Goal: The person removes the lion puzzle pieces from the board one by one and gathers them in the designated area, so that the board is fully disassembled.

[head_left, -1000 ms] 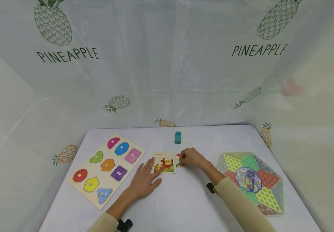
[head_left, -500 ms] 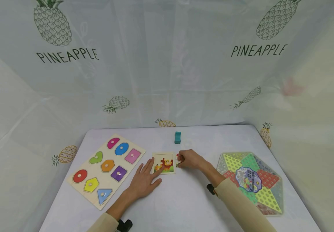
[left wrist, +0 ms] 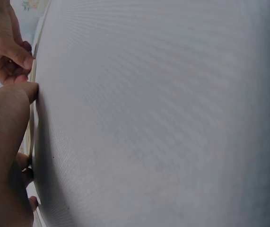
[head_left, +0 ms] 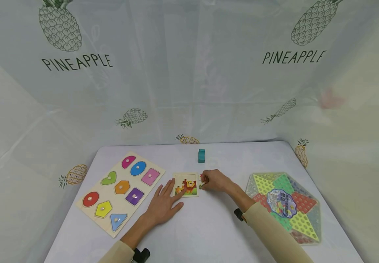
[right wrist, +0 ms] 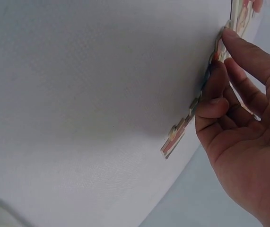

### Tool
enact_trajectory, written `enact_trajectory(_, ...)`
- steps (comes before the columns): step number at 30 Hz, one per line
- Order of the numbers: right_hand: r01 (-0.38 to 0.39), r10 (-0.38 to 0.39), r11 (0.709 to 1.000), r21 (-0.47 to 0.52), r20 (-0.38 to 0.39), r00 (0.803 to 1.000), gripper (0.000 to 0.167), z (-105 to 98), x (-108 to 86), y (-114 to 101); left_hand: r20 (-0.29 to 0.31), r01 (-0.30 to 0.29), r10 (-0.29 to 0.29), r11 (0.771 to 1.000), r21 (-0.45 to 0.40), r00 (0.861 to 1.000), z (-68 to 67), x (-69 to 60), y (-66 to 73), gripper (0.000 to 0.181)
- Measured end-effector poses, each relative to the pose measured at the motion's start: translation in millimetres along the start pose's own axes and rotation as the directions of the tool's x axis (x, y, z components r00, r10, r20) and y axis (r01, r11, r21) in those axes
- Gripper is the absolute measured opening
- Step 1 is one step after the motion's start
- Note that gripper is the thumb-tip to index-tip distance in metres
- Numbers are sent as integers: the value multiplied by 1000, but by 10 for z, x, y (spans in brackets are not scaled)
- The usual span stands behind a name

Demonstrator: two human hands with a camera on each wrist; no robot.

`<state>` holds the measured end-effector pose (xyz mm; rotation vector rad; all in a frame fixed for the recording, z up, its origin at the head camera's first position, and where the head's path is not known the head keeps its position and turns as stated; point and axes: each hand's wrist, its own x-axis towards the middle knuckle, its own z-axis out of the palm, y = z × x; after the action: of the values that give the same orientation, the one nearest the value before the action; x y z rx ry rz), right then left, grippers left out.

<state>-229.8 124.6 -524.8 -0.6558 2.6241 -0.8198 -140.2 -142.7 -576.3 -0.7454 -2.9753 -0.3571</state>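
A small square puzzle board (head_left: 186, 175) with a bear picture in its frame lies mid-table. Spread out flat, my left hand (head_left: 163, 205) rests at its left side, fingertips on the board's left and lower part. Just off its right edge, my right hand (head_left: 218, 179) has curled fingers on a row of small jigsaw pieces (head_left: 201, 187), mostly covered by them. In the right wrist view the fingers pinch the row, and one pinkish jigsaw piece (right wrist: 173, 138) sticks out past them on the cloth. The left wrist view shows both hands close together at the board's edge.
A shape puzzle board (head_left: 128, 204) with knobbed pieces lies to the left. To the right is a hexagonal Chinese checkers board (head_left: 283, 208). A small teal block (head_left: 201, 156) stands near the back edge of the white table (head_left: 189, 233).
My right hand has shifted slightly left toward the bear puzzle, and the loose pieces are now closer to its edge and more covered. My left hand stays put.
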Motion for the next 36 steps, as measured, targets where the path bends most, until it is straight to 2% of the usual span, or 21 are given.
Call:
enact_trajectory(16,2,-2,1000,-3,-11,1000,21,-9,-2,15,1,-1,1,1000,-5,1000,-12,12,-2,56)
enact_trajectory(23,-35,35,999,14,-32,999,14,-34,28,14,13,1,-1,1000,-2,1000,-26,20,-7,57)
enact_trajectory(31,-1,1,996,91,-2,1000,5,-51,95,-63,-23,-15,16,1000,9,1000,-44,48,9,65)
enact_trajectory(36,14,-15,997,70,9,1000,12,-4,190,-156,-33,-44,44,999,-7,998,-61,103,58,62)
